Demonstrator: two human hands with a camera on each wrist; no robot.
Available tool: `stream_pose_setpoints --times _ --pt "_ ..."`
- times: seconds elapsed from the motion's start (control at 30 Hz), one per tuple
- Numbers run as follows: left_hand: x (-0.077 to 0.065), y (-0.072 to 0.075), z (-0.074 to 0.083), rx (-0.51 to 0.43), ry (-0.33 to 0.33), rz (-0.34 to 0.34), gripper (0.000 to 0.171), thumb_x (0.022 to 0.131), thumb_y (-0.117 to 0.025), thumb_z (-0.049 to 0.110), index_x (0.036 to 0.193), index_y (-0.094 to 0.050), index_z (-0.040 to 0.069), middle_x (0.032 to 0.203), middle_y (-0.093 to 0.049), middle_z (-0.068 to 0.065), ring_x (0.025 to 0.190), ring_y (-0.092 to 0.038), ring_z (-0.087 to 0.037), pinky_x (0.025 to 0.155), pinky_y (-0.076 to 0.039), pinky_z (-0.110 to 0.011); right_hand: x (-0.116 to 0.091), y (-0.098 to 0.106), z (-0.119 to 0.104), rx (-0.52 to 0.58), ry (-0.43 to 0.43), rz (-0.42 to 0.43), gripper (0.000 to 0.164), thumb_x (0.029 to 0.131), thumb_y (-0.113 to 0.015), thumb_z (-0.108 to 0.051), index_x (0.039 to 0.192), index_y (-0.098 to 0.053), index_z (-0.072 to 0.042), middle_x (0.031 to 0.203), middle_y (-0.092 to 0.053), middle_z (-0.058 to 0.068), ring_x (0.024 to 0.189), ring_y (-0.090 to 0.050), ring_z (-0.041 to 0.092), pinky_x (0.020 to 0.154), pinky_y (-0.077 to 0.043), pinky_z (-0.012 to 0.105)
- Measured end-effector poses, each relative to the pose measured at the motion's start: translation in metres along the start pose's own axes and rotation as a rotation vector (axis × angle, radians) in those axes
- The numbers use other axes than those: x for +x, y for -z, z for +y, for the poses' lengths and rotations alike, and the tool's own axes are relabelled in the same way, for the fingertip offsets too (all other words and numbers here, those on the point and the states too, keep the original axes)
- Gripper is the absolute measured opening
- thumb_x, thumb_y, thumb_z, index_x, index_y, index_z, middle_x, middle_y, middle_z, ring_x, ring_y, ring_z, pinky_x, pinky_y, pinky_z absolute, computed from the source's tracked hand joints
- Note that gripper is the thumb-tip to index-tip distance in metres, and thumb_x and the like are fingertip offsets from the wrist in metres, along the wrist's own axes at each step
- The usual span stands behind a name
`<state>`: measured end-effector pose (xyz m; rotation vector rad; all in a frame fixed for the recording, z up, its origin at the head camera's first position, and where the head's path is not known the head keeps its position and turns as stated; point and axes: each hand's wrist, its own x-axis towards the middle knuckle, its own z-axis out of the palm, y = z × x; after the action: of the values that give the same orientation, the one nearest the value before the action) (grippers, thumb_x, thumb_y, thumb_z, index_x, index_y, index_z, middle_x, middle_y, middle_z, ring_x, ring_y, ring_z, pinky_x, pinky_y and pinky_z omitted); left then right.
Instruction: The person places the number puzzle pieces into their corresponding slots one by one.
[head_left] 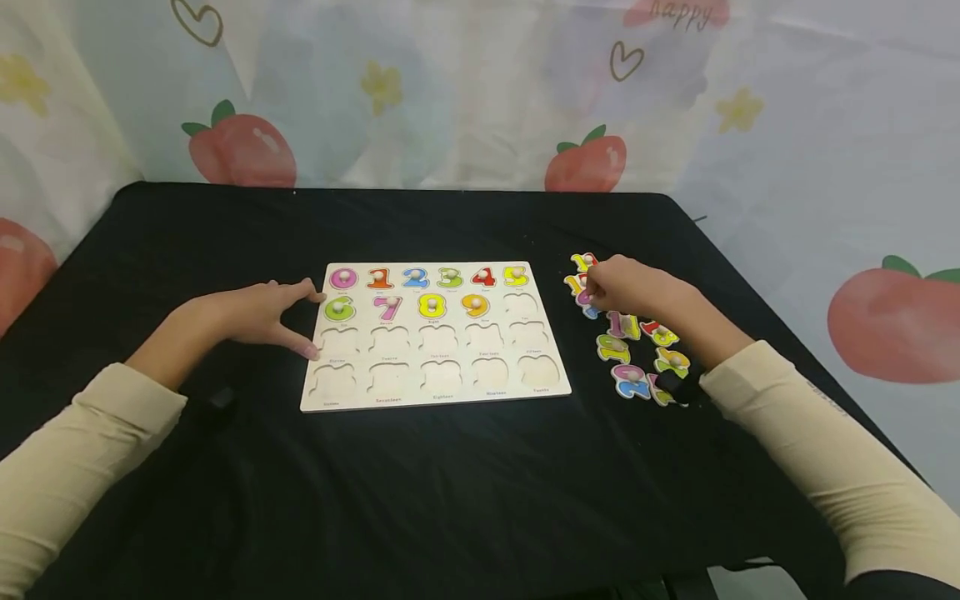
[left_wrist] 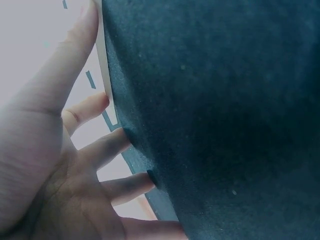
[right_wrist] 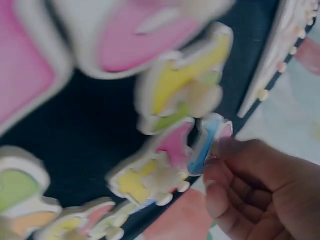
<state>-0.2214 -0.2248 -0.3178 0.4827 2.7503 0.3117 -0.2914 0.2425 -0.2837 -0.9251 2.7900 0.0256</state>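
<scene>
A white wooden number board [head_left: 450,396] lies on the black cloth, with pieces 0 to 9 seated in its upper two rows and bare recesses below. My left hand [head_left: 251,315] touches the board's left edge, thumb and fingers spread. The left wrist view has the thumb [left_wrist: 75,55] along that edge. To the right of the board, my right hand [head_left: 637,287] pinches a blue-and-pink number piece [right_wrist: 207,145] between thumb and fingertips. Its number is not readable. A pink-and-yellow piece [right_wrist: 150,172] lies close beside it.
Several loose knobbed pieces lie right of the board, including a green one [head_left: 613,348], a pink-and-blue one [head_left: 632,382] and a red-and-yellow one [head_left: 660,333]. A fruit-patterned curtain [head_left: 465,108] hangs behind the black-covered table [head_left: 420,492].
</scene>
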Motion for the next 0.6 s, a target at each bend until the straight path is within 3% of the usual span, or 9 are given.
stream_pose_setpoints --times 0.1,0.27,0.4,0.5,0.6 --pt "-0.001 0.001 -0.001 0.001 0.005 0.0 0.101 0.061 -0.073 0.067 0.135 -0.039 0.008 0.131 -0.043 -0.027 0.109 -0.041 -0.046 0.081 -0.042 -0.057 0.004 0.005 -0.004 -0.025 0.03 0.041 0.01 0.085 -0.061 0.0 0.075 -0.061 -0.001 0.064 -0.052 0.003 0.056 -0.047 0.015 0.057 -0.04 0.031" --pt "-0.001 -0.002 -0.002 -0.015 -0.005 0.004 0.099 0.062 -0.073 0.067 0.134 -0.04 0.007 0.13 -0.046 -0.025 0.107 -0.045 -0.042 0.081 -0.043 -0.054 0.011 0.004 -0.009 -0.004 0.048 0.037 0.013 0.084 -0.059 -0.002 0.072 -0.059 -0.003 0.061 -0.046 0.001 0.054 -0.043 0.014 0.056 -0.037 0.03" --pt "-0.001 -0.003 0.0 -0.015 -0.013 0.012 0.097 0.062 -0.073 0.067 0.133 -0.041 0.008 0.128 -0.049 -0.024 0.107 -0.047 -0.041 0.081 -0.044 -0.054 0.015 -0.002 -0.009 0.034 0.038 -0.034 0.012 0.087 -0.06 -0.006 0.076 -0.061 -0.002 0.063 -0.05 0.001 0.054 -0.047 0.013 0.057 -0.04 0.03" --pt "-0.001 -0.002 0.001 -0.008 -0.013 0.012 0.097 0.062 -0.073 0.066 0.133 -0.041 0.008 0.128 -0.049 -0.024 0.107 -0.046 -0.042 0.08 -0.044 -0.054 0.014 -0.004 -0.008 0.083 0.018 -0.098 0.004 0.087 -0.061 -0.006 0.086 -0.06 -0.002 0.073 -0.055 0.003 0.061 -0.052 0.015 0.06 -0.044 0.031" --pt "-0.001 -0.001 0.002 -0.001 -0.008 0.01 0.098 0.062 -0.074 0.066 0.134 -0.041 0.008 0.128 -0.047 -0.026 0.108 -0.044 -0.043 0.08 -0.044 -0.055 0.011 -0.003 -0.007 0.12 0.011 -0.113 0.007 0.086 -0.06 -0.002 0.092 -0.058 -0.001 0.084 -0.058 0.006 0.067 -0.054 0.017 0.063 -0.047 0.032"
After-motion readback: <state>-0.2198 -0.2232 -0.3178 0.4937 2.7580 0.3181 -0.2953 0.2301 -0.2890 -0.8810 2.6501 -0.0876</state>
